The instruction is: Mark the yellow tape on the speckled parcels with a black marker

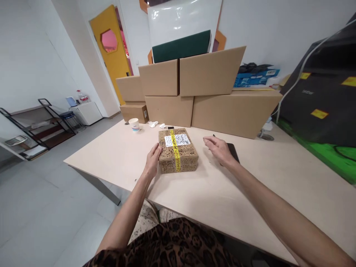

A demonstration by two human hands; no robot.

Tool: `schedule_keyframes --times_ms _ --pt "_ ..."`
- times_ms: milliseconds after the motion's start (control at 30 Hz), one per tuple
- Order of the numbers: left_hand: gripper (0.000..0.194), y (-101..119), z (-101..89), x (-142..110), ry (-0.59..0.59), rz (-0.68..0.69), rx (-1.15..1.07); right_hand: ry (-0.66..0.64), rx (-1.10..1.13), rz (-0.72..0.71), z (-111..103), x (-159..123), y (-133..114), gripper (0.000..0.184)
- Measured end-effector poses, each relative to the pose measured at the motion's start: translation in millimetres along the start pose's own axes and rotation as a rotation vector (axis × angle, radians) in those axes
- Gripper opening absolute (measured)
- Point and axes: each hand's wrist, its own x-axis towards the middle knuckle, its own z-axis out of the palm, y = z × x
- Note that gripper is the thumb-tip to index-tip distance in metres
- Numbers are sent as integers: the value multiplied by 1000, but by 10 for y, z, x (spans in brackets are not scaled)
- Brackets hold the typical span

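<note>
Only the head view here: the left hand (152,160) has its fingers lined up flat along the near-left side of a taped cardboard box (187,152), touching it but not wrapped around it, so my guess is it's just steadying the thing. The box sits on the table (169,194), right of those fingers and left of the other hand, label (183,139) facing up, with a strip of yellow tape (175,150) over the top and down the front. The right hand (218,149) is off the box, fingers bunched narrow; there's a dark tip by them, but honestly I can't tell if they're pinching something. A flat black thing (234,151) lies just right of that hand, partly hidden by it, maybe parked there to stay within reach. Past the left fingers there's a paper cup (134,125) and crumpled tissue (152,124), and beyond both hands a stack of big cartons (211,74), probably pushed back to leave working room.
</note>
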Motion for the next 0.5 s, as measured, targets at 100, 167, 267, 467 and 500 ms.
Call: schedule_keyframes --times_ms 100,167,267,467,500 --pt "65 -68 -5 -6 8 96 75 -12 -487 -103 -270 196 174 35" --pt "67 -107 -25 -34 -18 223 185 -127 -817 -199 -400 311 280 36" --pt "67 -135 -84 -99 -142 475 432 -362 -1125 -336 -492 452 415 32" --pt "56 -99 -189 -161 -323 669 818 -680 -1288 -514 -456 666 629 29" --pt "54 -96 -195 -159 -325 684 837 -690 -1283 -524 -450 701 657 29"
